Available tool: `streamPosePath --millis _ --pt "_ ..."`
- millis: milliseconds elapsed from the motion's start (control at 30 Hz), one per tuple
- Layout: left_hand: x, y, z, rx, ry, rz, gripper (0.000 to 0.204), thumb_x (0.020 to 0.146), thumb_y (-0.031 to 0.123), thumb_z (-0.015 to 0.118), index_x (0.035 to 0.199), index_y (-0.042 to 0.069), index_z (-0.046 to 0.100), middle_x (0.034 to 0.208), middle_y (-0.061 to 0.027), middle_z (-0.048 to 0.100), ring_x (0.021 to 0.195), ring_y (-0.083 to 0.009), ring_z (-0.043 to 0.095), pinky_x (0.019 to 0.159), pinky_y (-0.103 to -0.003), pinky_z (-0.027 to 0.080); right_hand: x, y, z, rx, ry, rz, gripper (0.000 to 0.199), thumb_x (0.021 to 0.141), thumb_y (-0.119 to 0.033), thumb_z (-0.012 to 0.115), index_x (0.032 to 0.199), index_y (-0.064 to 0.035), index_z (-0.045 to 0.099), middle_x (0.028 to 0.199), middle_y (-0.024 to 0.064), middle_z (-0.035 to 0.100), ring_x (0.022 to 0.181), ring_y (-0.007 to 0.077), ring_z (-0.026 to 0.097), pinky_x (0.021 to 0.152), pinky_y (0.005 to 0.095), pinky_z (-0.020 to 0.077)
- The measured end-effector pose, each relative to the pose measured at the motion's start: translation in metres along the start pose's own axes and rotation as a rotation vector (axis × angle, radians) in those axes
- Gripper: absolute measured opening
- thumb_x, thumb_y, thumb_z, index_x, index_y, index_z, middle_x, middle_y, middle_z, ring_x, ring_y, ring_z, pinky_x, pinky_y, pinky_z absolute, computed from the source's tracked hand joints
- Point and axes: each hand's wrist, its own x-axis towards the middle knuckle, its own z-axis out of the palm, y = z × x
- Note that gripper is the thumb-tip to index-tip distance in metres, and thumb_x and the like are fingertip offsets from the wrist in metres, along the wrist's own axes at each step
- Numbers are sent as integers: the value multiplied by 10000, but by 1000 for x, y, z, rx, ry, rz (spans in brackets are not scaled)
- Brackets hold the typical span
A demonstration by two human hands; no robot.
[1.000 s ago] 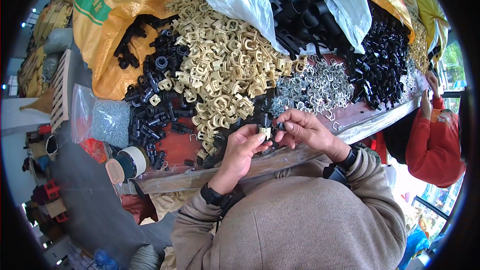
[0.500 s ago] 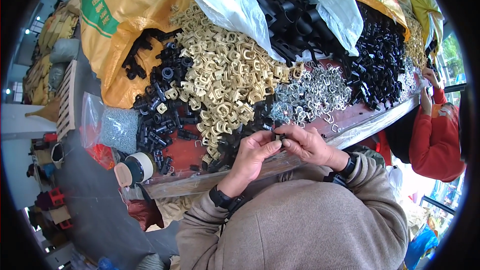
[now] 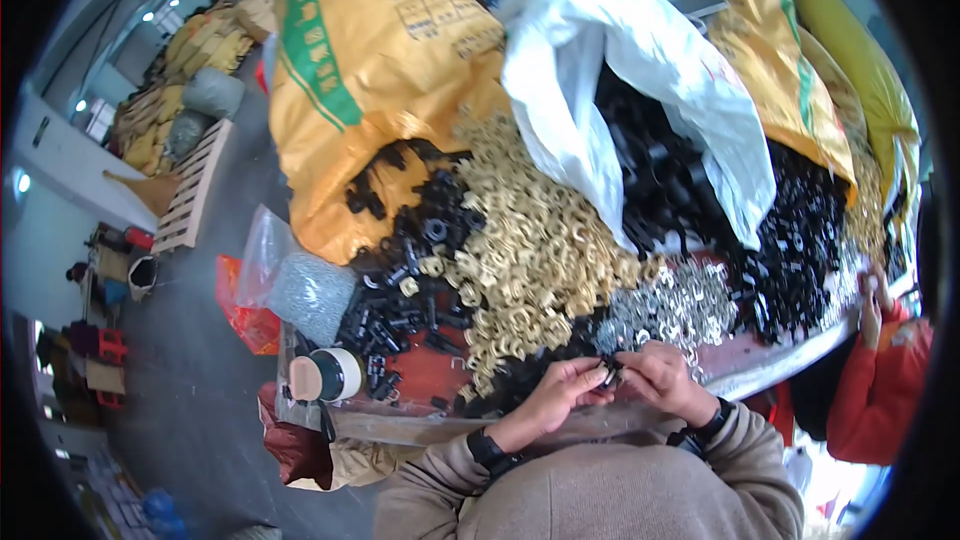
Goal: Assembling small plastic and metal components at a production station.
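Hands meet at the near edge of the surface, just above the person's chest. Left hand and right hand come together fingertip to fingertip, and between them sits a small black part, pinched from both sides. Each grip is pressed together on that part; how it is shaped is too small to tell. A dark band circles each wrist.

Just beyond the hands lies a heap of silver metal pieces. To its left spreads a big pile of beige rings, and left of that a scatter of black fittings. More black parts spill from a white sack and from a yellow sack on the right. Another yellow sack leans at the back left.

A tape roll rests near the left end of the surface, beside a clear bag of grey bits. A second person in a red sleeve stands at the right end.
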Motion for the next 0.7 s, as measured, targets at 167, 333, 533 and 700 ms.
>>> streamPosePath --millis 167,333,533,700 --pt "4 -4 -13 71 -49 71 278 848 241 446 979 3 503 803 -30 548 694 -79 532 614 -195 454 39 40 -31 -318 305 246 81 689 4 541 770 -3 539 601 94 467 517 231 455 446 304 351" --pt "3 -1 -14 122 -62 87 273 845 238 454 972 2 501 806 -39 549 681 -75 535 605 -190 454 72 98 -34 -498 293 322 169 691 -47 551 851 -5 515 712 120 501 608 278 505 526 324 403" --pt "-1 -1 -8 75 -57 46 264 839 212 470 1003 6 477 820 -49 550 698 -86 538 625 -199 452 81 107 -23 -749 70 447 380 689 -161 567 1017 -13 446 806 157 518 745 325 524 626 389 427" --pt "-5 -5 -4 19 -104 75 291 825 161 493 1066 11 428 848 -66 551 732 -105 541 663 -218 449 87 118 -30 -643 -11 547 396 694 -195 559 1040 -40 442 868 142 511 815 311 516 667 373 435"
